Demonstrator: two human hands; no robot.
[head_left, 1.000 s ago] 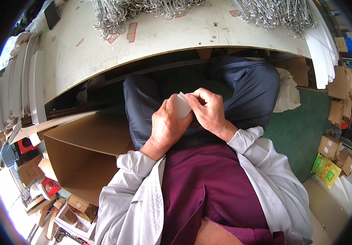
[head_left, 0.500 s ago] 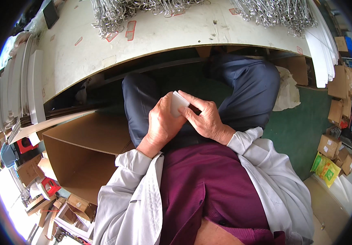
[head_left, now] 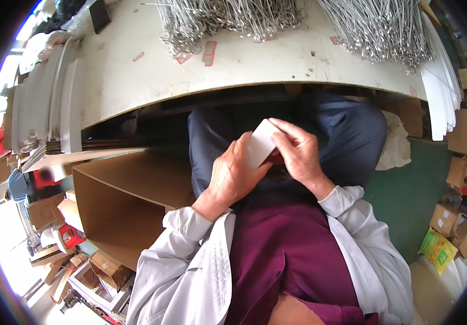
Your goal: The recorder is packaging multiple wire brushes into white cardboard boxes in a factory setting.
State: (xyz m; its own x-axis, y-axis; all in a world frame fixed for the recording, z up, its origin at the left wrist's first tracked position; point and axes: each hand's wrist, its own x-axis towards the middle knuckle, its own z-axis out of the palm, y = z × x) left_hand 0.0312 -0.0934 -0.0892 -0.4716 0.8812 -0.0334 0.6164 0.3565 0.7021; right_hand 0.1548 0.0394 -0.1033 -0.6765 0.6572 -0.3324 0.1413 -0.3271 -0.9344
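Note:
Above my lap I hold a small white rectangular piece (head_left: 262, 142), tilted, with a smooth flat face. Whether it is a small carton or a stack of cards I cannot tell. My left hand (head_left: 236, 169) is wrapped around its left side and lower end, the thumb along the bottom. My right hand (head_left: 297, 150) grips its upper right edge, with the fingers bent over the corner. The palms hide part of its sides.
A worktable (head_left: 136, 81) stands in front, bearing bundles of looped metal wires (head_left: 244, 21). White strips (head_left: 71, 105) stand at its left, more white strips (head_left: 440, 81) at its right. An open cardboard box (head_left: 130, 187) is beside my left leg. Cartons (head_left: 443, 218) lie far right.
Both hands have moved right in the picture, and more of the white piece's face shows. The table and surroundings have also shifted right and down in the view.

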